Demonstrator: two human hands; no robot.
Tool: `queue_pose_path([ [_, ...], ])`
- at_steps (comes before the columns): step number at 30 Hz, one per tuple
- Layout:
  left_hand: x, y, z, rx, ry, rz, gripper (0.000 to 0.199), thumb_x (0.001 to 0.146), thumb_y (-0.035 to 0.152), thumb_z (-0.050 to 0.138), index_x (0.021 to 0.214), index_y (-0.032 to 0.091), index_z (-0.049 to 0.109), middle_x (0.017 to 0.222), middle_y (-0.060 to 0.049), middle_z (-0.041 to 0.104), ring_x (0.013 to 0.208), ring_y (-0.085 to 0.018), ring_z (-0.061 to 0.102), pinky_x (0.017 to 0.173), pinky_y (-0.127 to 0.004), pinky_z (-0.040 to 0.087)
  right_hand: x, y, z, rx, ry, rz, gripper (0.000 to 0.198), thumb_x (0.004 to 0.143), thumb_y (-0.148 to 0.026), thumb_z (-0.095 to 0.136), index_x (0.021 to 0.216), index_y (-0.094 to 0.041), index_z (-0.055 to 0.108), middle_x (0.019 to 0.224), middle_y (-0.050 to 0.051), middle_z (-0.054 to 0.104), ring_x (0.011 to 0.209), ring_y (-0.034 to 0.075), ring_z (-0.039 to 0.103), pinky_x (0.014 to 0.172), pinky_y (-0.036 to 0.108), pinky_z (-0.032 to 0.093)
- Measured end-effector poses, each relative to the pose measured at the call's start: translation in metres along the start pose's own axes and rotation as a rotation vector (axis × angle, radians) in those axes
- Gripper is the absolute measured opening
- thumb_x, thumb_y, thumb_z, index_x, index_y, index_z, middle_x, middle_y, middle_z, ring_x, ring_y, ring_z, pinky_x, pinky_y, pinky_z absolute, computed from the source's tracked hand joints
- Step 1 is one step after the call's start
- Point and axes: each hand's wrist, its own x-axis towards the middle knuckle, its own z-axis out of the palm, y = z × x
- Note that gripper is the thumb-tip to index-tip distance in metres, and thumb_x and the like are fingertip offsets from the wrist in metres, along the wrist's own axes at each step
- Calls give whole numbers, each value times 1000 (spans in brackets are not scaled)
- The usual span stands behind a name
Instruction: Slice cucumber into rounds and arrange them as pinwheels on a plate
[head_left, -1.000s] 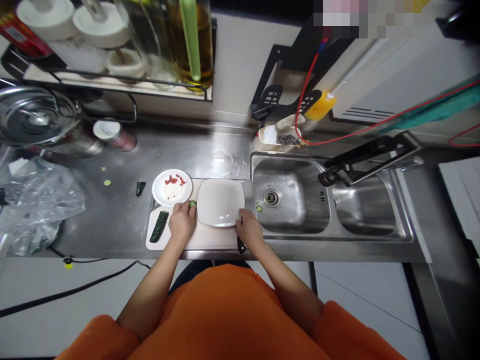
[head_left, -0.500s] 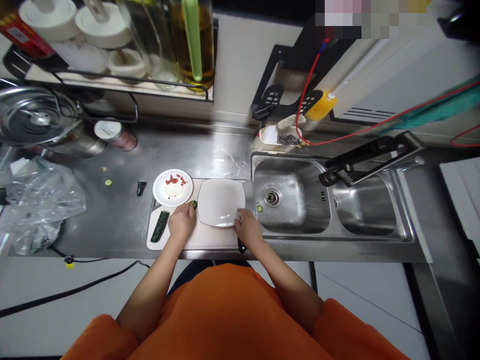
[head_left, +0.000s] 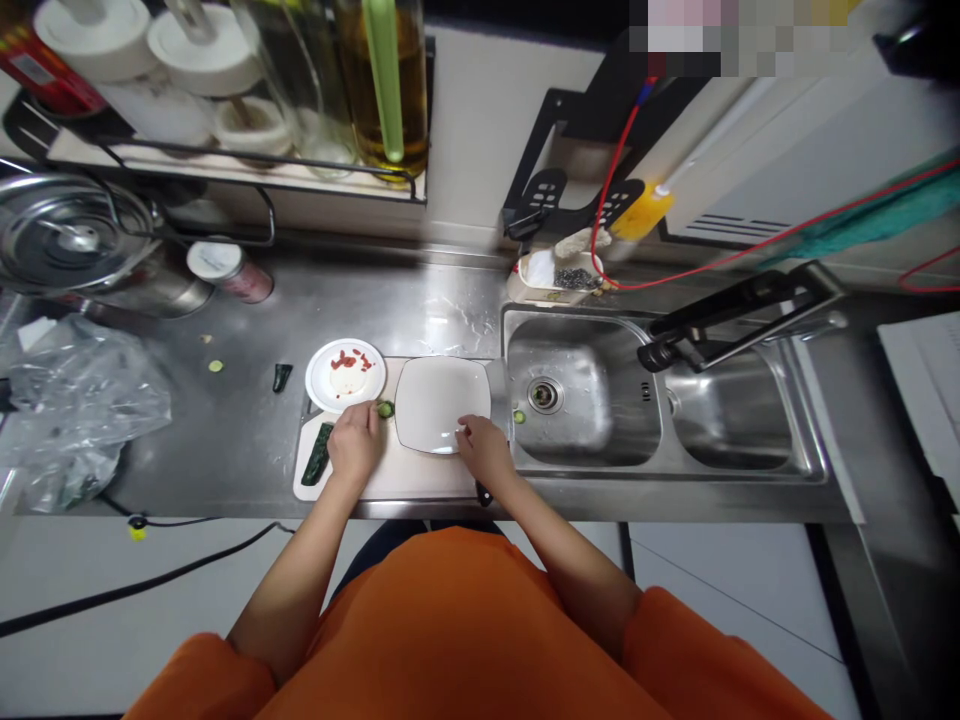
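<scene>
My left hand [head_left: 355, 442] is closed over the white cutting board [head_left: 409, 482], its fingertips beside cut cucumber slices [head_left: 385, 409]. Whatever its curled fingers hold is hidden. A dark green length of cucumber [head_left: 317, 456] lies just left of that hand. My right hand [head_left: 484, 450] reaches over the lower right corner of a white square plate [head_left: 441, 395], thumb and fingers drawn together; anything between them is too small to make out. Under my right wrist pokes the black handle of a knife [head_left: 484, 492], its blade partly showing beside the plate.
Red bits lie on a round white plate [head_left: 346, 400] behind my left hand. A cucumber end [head_left: 281, 377] rests on the steel counter [head_left: 225, 430]. To the right is a double sink [head_left: 585, 440] with a black faucet [head_left: 720, 310]; a plastic bag [head_left: 82, 410] lies left.
My left hand has shifted slightly left and down, showing more of the cucumber slices. My right hand has moved a little left, further over the square plate.
</scene>
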Motion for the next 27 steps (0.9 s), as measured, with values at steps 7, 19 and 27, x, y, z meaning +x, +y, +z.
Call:
queue_pose_path([
  [7,-7,23,-3,-223,-68,410,27,93,27,40,98,18,65,96,-9,68,91,-18,60,88,-31,43,24,-33,12,913,-321,468,31,87,-41,50,80,-15,64,70,4,67,50,8,55,44,18,33],
  [19,-11,47,-5,-679,-287,-162,34,81,42,57,104,18,65,89,-5,68,76,-14,61,76,-27,48,34,-24,8,1019,-219,469,12,69,-27,66,72,-17,62,67,0,65,52,7,55,42,15,30],
  [27,9,53,1,-887,-528,-296,30,71,41,63,87,17,71,70,-1,66,63,-12,55,64,-24,43,37,-17,-1,960,-231,390,16,62,-24,70,76,-17,67,65,-2,64,53,6,55,45,16,29],
])
